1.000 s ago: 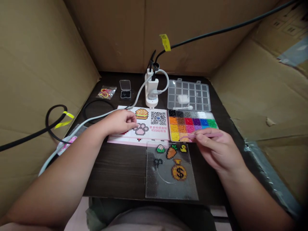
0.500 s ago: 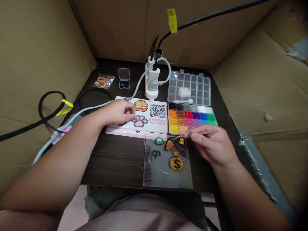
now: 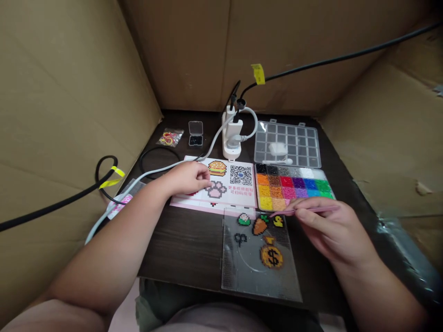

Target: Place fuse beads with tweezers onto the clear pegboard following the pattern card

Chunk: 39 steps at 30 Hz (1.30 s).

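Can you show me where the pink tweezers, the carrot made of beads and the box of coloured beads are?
pink tweezers (image 3: 304, 210), head view, mid-shaft.
bead carrot (image 3: 259, 226), head view, orange body.
bead box (image 3: 292, 186), head view, purple compartment.

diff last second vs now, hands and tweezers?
Little changed. The right hand keeps gripping the pink tweezers, whose tip drifted from the bead tray edge toward the pegboard top. The left hand stays on the pattern card. Nothing grasped or released.

QR code on pattern card (image 3: 224, 186), dollar sign on bead money bag (image 3: 272, 256)
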Each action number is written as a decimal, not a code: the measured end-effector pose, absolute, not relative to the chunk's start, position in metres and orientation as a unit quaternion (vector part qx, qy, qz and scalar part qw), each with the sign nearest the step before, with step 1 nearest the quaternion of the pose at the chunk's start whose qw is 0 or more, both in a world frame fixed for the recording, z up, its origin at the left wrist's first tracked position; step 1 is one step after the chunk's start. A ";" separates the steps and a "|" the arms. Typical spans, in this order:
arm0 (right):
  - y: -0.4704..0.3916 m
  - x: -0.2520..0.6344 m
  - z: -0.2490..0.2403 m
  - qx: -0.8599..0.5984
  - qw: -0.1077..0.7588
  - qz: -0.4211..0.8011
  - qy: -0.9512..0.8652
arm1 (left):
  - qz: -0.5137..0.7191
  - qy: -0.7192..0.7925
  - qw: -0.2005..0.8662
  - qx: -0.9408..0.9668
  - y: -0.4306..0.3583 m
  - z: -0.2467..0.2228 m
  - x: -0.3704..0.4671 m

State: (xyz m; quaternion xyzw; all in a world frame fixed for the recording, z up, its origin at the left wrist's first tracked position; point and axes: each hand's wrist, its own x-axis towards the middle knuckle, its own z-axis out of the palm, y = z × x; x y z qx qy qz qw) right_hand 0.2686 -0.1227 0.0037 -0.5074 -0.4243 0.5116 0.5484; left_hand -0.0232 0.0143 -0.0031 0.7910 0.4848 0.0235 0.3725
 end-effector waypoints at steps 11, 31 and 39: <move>-0.122 0.271 0.005 -0.494 0.564 0.515 -0.415 | 0.021 0.482 0.364 0.797 0.014 -0.003 -0.023; -0.120 0.274 0.009 -0.468 0.564 0.541 -0.413 | 0.025 0.491 0.383 0.782 0.014 -0.001 -0.024; -0.120 0.272 0.005 -0.480 0.550 0.539 -0.420 | 0.015 0.467 0.408 0.785 0.015 -0.001 -0.028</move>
